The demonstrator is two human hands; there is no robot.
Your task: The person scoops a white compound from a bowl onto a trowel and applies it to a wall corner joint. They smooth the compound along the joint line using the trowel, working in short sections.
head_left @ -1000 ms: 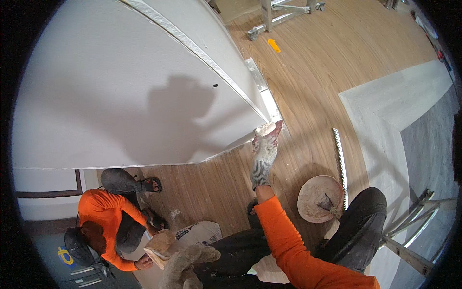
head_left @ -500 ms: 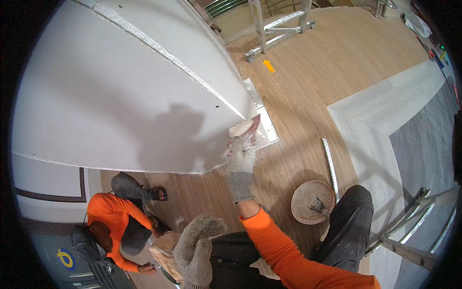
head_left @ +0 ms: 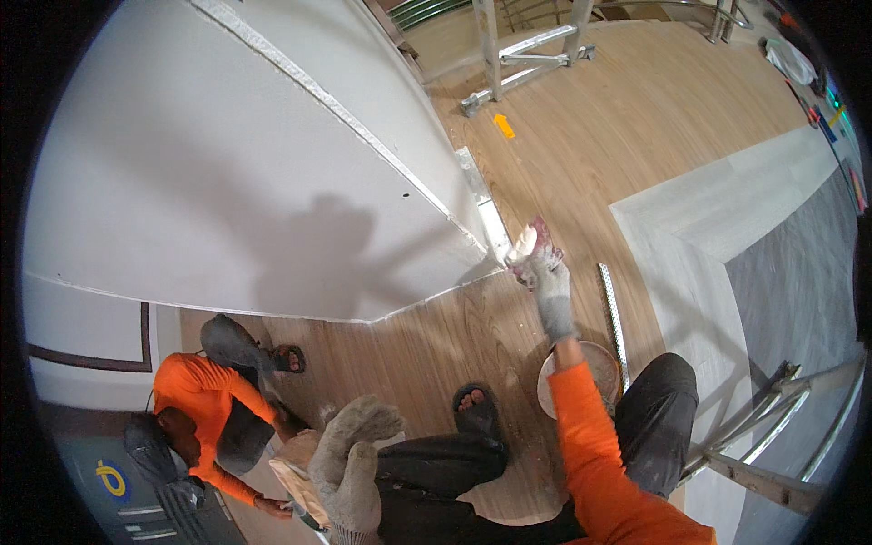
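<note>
My right hand (head_left: 551,286), in a grey knit glove, grips a reddish, smeared scraper (head_left: 541,232) with a lump of white paste (head_left: 524,243) on it. Both are just right of the lower corner of a large white panel (head_left: 227,173). Also gloved, my left hand (head_left: 354,463) hovers at the lower middle, its thumb apart from the loosely bent fingers, and nothing shows between them. It is beside a tan, flat-sided object (head_left: 298,472) that I cannot identify. Under my right forearm, a round tub (head_left: 601,361) of pale paste is partly hidden.
A perforated metal strip (head_left: 613,313) lies on the wood-look floor (head_left: 672,100) beside my knee. Ladder feet (head_left: 531,68) stand at the back, another metal frame (head_left: 781,445) at the right. A co-worker in an orange top (head_left: 195,400) crouches at the left.
My right hand and the scraper have moved right, off the panel's corner, and the forearm now covers part of the tub. My left hand has shifted slightly left.
</note>
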